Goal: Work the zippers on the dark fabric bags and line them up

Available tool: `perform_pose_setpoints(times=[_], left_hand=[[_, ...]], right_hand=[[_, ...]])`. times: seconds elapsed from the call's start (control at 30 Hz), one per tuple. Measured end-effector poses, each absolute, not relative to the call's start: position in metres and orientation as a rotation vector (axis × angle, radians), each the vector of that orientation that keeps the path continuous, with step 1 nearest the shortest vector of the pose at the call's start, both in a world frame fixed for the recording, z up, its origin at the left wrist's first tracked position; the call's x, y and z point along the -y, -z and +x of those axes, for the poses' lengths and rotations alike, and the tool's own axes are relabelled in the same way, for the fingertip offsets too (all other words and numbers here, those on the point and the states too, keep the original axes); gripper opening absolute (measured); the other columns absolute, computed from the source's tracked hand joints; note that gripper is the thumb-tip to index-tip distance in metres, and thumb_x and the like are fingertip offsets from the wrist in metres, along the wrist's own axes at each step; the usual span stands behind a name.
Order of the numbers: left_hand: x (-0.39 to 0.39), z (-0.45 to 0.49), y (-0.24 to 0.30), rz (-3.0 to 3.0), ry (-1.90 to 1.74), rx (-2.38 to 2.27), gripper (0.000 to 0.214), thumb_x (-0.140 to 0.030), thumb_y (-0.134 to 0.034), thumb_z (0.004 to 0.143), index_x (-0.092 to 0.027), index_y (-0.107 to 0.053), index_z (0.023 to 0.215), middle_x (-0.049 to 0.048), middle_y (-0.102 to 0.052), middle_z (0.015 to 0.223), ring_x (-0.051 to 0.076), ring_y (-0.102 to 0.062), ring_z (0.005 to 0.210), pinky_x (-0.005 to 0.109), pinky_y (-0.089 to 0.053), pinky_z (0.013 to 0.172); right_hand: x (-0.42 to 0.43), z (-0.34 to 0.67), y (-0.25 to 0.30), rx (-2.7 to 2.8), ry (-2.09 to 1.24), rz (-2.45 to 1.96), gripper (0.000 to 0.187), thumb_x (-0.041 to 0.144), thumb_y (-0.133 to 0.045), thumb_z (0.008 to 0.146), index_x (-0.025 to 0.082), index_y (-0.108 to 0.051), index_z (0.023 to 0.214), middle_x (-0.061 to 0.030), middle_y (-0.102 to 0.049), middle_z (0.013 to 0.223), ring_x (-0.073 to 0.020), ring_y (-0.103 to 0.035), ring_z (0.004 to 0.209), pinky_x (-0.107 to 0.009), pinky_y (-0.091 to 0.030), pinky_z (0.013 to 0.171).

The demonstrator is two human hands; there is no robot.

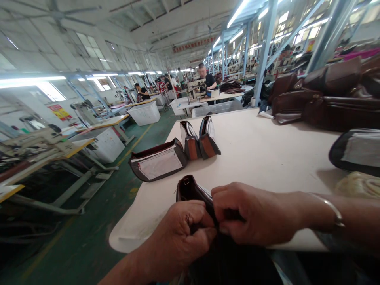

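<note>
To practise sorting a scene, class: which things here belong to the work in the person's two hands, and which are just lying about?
With the work: dark leather pouch, left hand, right hand.
Lying about: two upright pouches, flat pouch with white lining, pile of brown leather bags.

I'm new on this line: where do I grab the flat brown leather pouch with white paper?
Pinch the dark rim of the pouch along its near long edge, coming from your side of the table. It lies flat, that edge faces you with nothing against it, and white paper covers the top.
</note>
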State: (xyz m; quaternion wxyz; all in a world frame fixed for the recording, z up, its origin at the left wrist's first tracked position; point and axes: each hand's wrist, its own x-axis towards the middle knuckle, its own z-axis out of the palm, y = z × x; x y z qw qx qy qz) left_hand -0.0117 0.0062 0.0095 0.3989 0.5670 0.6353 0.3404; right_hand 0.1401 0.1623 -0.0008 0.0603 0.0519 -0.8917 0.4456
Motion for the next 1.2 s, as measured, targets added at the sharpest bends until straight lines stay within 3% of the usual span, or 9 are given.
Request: perform_pose_setpoints(times=[0.13, 0.23, 0.33, 0.53, 0.67, 0.8, 0.9, 1.07, 1.2], left_hand=[[-0.006, -0.019, -0.017, 1.486, -0.917, -1.543, 0.016, -0.007, -0.060, 0.078, -0.015, -0.058, 0.064, -0.0029, -0.053, 0.071, 0.010, -0.049, 0.066, 0.020, -0.038, 0.059], [-0.004, -0.028, -0.023, 1.532, -1.002, -1.504, 0.015, -0.009, -0.061, 0.079, -0.015, -0.061, 0.066, -0.0022, -0.053, 0.072, 0.010, -0.050, 0.068, 0.022, -0.039, 0.063], [0.001, -0.040, -0.025, 1.538, -1.070, -1.491, 0.015, -0.013, -0.060, 0.082, -0.016, -0.061, 0.067, -0.0015, -0.052, 0.072, 0.011, -0.050, 0.069, 0.024, -0.039, 0.066], [0.008, -0.064, -0.024, 1.507, -1.067, -1.506, 0.018, -0.022, -0.058, 0.085, -0.016, -0.055, 0.068, -0.0011, -0.049, 0.072, 0.013, -0.045, 0.068, 0.026, -0.035, 0.064], [0.004, -0.074, -0.037, 1.547, -0.949, -1.585, 0.010, -0.022, -0.056, 0.084, -0.016, -0.059, 0.077, 0.0006, -0.056, 0.081, 0.016, -0.050, 0.078, 0.027, -0.038, 0.073], [0.003, -0.064, -0.047, 1.460, -0.690, -1.669, 0.020, -0.026, -0.059, 0.083, -0.016, -0.066, 0.099, 0.0004, -0.061, 0.090, 0.017, -0.053, 0.084, 0.027, -0.040, 0.074], [0.004, -0.055, -0.043, 1.462, -0.611, -1.725, 0.019, -0.030, -0.063, 0.083, -0.015, -0.067, 0.094, -0.0015, -0.058, 0.082, 0.015, -0.050, 0.075, 0.025, -0.039, 0.067], [0.006, -0.054, -0.030, 1.405, -0.683, -1.672, 0.021, -0.032, -0.068, 0.078, -0.013, -0.071, 0.087, -0.0017, -0.058, 0.075, 0.013, -0.048, 0.070, 0.024, -0.038, 0.065], [0.006, -0.053, -0.027, 1.350, -0.773, -1.674, 0.016, -0.026, -0.069, 0.074, -0.012, -0.072, 0.082, -0.0006, -0.061, 0.075, 0.013, -0.050, 0.070, 0.023, -0.038, 0.065]], right_hand=[[-0.169, 0.139, -0.003, 2.607, -1.376, 0.253, 0.003, 0.014, -0.062, 0.086, 0.014, -0.064, 0.085, -0.0016, -0.060, 0.082, -0.0119, -0.051, 0.070, -0.023, -0.041, 0.064], [-0.192, 0.127, 0.003, 2.516, -1.619, 0.485, 0.033, 0.041, -0.059, 0.096, 0.012, -0.067, 0.111, -0.0075, -0.066, 0.100, -0.0187, -0.061, 0.091, -0.030, -0.048, 0.084], [-0.203, 0.113, 0.013, 2.443, -1.659, 0.685, 0.055, 0.052, -0.078, 0.080, 0.011, -0.067, 0.114, -0.0112, -0.067, 0.111, -0.0240, -0.062, 0.101, -0.035, -0.047, 0.093], [-0.185, 0.106, 0.014, 2.302, -1.820, 0.551, 0.061, 0.057, -0.091, 0.060, 0.015, -0.065, 0.095, -0.0048, -0.068, 0.094, -0.0194, -0.061, 0.086, -0.029, -0.051, 0.077], [-0.169, 0.100, 0.020, 2.304, -1.801, 0.286, 0.064, 0.060, -0.093, 0.048, 0.016, -0.063, 0.084, 0.0033, -0.059, 0.074, -0.0128, -0.051, 0.067, -0.022, -0.043, 0.059], [-0.150, 0.088, 0.039, 2.215, -1.762, 0.239, 0.071, 0.054, -0.098, 0.038, 0.016, -0.063, 0.086, 0.0045, -0.059, 0.080, -0.0104, -0.046, 0.067, -0.020, -0.039, 0.057], [-0.142, 0.087, 0.047, 2.215, -1.774, 0.154, 0.073, 0.055, -0.099, 0.035, 0.016, -0.059, 0.082, 0.0050, -0.059, 0.079, -0.0102, -0.045, 0.067, -0.019, -0.037, 0.056], [-0.144, 0.091, 0.046, 2.273, -1.868, 0.075, 0.073, 0.053, -0.099, 0.035, 0.017, -0.051, 0.076, 0.0066, -0.053, 0.073, -0.0086, -0.038, 0.062, -0.019, -0.030, 0.050], [-0.150, 0.092, 0.046, 2.207, -2.048, 0.151, 0.063, 0.053, -0.096, 0.053, 0.017, -0.052, 0.080, 0.0041, -0.052, 0.076, -0.0100, -0.041, 0.066, -0.020, -0.032, 0.054]])
